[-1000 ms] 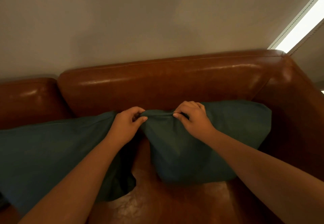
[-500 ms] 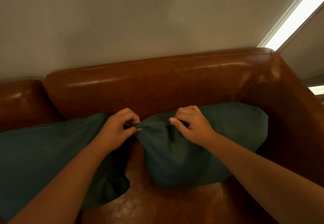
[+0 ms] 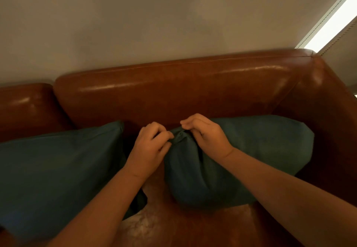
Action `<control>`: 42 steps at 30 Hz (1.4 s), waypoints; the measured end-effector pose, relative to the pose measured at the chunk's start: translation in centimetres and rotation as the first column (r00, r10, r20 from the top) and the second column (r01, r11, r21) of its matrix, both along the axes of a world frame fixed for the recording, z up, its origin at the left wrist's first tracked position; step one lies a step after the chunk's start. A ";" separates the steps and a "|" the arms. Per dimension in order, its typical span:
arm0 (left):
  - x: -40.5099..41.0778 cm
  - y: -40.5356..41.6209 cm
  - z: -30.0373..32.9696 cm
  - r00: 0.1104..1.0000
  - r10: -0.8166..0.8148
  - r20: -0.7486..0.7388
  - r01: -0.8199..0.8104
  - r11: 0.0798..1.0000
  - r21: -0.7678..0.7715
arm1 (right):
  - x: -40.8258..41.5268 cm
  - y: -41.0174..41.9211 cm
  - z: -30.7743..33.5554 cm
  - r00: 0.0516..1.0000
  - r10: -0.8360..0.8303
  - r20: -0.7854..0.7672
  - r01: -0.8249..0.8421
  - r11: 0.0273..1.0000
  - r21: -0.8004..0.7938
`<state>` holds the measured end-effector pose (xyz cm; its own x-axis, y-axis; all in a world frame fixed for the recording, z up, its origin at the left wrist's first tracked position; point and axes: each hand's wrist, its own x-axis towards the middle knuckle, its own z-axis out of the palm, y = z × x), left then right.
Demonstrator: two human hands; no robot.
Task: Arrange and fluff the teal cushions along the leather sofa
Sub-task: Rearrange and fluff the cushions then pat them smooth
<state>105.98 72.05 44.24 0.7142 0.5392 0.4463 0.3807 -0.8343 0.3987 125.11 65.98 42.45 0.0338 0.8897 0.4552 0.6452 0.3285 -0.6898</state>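
Observation:
Two teal cushions lean on the brown leather sofa [image 3: 183, 92]. The right cushion [image 3: 251, 157] sits in the sofa's right corner against the backrest and armrest. My left hand [image 3: 150, 150] pinches its bunched upper left corner between thumb and fingers. My right hand [image 3: 206, 134] grips the cushion's top edge just to the right, fingers curled over the fabric. The left cushion [image 3: 63, 175] stands apart to the left, partly behind my left forearm, with a dark gap between the two.
The sofa's right armrest [image 3: 328, 123] rises close beside the right cushion. A second backrest section [image 3: 25, 107] continues to the left. A plain wall [image 3: 154, 24] stands behind, with a bright window strip [image 3: 332, 22] at the upper right. Worn seat leather [image 3: 154, 225] shows below.
Both hands have drawn closer together on the right cushion's top corner, bunching it tighter. The gap between the two cushions has widened, and the left cushion's upper corner now shows.

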 end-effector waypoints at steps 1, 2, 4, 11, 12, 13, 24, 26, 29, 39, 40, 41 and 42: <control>0.0 0.1 0.3 0.999 -0.031 -0.015 0.030 0.996 -0.086 | -0.2 -0.1 -0.2 1.000 -0.017 -0.009 0.018 1.000 0.008; 0.1 0.2 0.7 0.999 -0.051 0.000 0.050 0.980 -0.193 | -0.3 -0.2 -0.3 1.000 -0.017 -0.010 0.017 1.000 0.013; 0.2 0.5 1.7 0.993 0.018 0.114 0.033 0.903 -0.429 | -0.3 -0.1 -0.1 1.000 -0.006 0.000 0.006 1.000 0.012; 1.5 1.7 3.7 0.988 0.037 -0.149 -0.136 0.658 -0.740 | -0.3 0.2 0.5 0.993 -0.071 0.093 0.068 0.997 0.039; 1.9 1.5 3.8 0.981 0.058 -0.183 -0.173 0.677 -0.715 | -0.6 0.2 0.5 0.994 -0.073 0.084 0.070 0.997 0.040; 2.4 1.3 3.9 0.972 0.083 -0.220 -0.212 0.712 -0.670 | -0.9 0.3 0.4 0.995 -0.078 0.069 0.076 0.996 0.042; 3.2 1.9 3.8 0.947 0.180 -0.265 -0.307 0.747 -0.589 | -1.6 0.6 0.1 0.969 -0.183 -0.169 0.172 0.982 -0.073; 1.9 3.4 4.6 0.937 0.151 -0.314 -0.310 0.773 -0.554 | -0.8 0.2 -0.1 0.935 -0.248 -0.253 0.205 0.962 -0.182; 0.5 5.2 5.4 0.887 0.015 -0.461 -0.274 0.821 -0.501 | 0.2 -0.2 -0.2 0.922 -0.285 -0.263 0.222 0.944 -0.246; -1.9 5.9 5.1 0.963 0.004 -0.269 -0.141 0.858 -0.494 | 1.4 0.6 0.5 0.966 -0.208 -0.156 0.187 0.973 -0.137; -1.8 5.3 4.7 0.960 -0.014 -0.281 -0.131 0.861 -0.492 | 1.4 0.6 0.5 0.970 -0.191 -0.149 0.169 0.974 -0.148; -1.5 4.9 4.2 0.954 -0.016 -0.299 -0.136 0.866 -0.482 | 1.4 0.5 0.4 0.975 -0.173 -0.140 0.150 0.975 -0.163; -1.2 4.7 3.7 0.945 0.001 -0.328 -0.157 0.880 -0.448 | 1.4 0.4 0.3 0.979 -0.154 -0.130 0.130 0.975 -0.179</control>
<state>104.77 76.78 47.99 0.7186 0.6875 -0.1045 0.6052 -0.5444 0.5808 126.52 66.34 42.78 0.2188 0.9345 0.2808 0.5684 0.1119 -0.8151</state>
